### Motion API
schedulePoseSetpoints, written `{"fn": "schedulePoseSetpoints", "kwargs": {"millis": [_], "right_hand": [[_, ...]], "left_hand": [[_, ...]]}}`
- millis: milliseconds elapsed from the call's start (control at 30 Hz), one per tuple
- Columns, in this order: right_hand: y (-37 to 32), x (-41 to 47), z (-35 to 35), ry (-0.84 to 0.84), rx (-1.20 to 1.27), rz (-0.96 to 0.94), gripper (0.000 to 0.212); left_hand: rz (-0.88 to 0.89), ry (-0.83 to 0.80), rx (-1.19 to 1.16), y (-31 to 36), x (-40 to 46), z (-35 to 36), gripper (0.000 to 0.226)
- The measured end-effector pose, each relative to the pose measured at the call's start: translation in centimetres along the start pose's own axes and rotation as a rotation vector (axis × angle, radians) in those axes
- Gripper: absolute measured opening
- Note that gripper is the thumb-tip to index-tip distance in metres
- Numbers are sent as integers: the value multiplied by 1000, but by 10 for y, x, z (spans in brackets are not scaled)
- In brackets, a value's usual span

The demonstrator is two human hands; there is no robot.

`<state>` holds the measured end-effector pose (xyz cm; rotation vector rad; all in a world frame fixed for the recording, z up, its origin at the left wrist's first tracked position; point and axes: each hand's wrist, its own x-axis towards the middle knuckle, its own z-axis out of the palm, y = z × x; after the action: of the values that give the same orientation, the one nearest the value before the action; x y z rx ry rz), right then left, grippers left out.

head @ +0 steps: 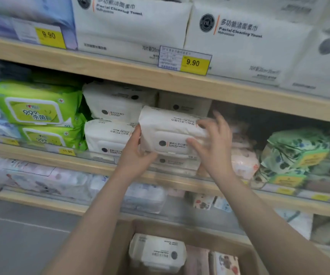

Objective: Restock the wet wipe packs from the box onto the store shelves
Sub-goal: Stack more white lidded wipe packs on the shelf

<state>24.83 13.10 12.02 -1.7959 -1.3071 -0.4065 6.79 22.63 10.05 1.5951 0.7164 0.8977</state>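
at the middle shelf (pixel 100 165), both hands' fingers (pixel 194 143) grip a white wipe pack (pixel 170 128).

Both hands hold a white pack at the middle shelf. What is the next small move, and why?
Probably push the white pack back and down onto the matching pack beneath it: the left hand and right hand hold it just above that pack.
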Motion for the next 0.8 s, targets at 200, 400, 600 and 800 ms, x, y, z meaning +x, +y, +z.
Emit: {"fn": "schedulePoseSetpoints", "kwargs": {"millis": [200, 400, 600, 800], "right_hand": [[-24, -8, 35, -98, -668, -361, 93], [-5, 9, 43, -72, -752, -380, 95], [3, 12, 46, -43, -748, -382, 92], [-1, 7, 44, -23, -758, -314, 89]], "left_hand": [[78, -76, -2, 0, -5, 1, 83], [-25, -18, 1003, -40, 6, -22, 91], [-9, 12, 1149, -59, 10, -16, 93], [-38, -5, 1185, -52, 10, -8, 93]]}}
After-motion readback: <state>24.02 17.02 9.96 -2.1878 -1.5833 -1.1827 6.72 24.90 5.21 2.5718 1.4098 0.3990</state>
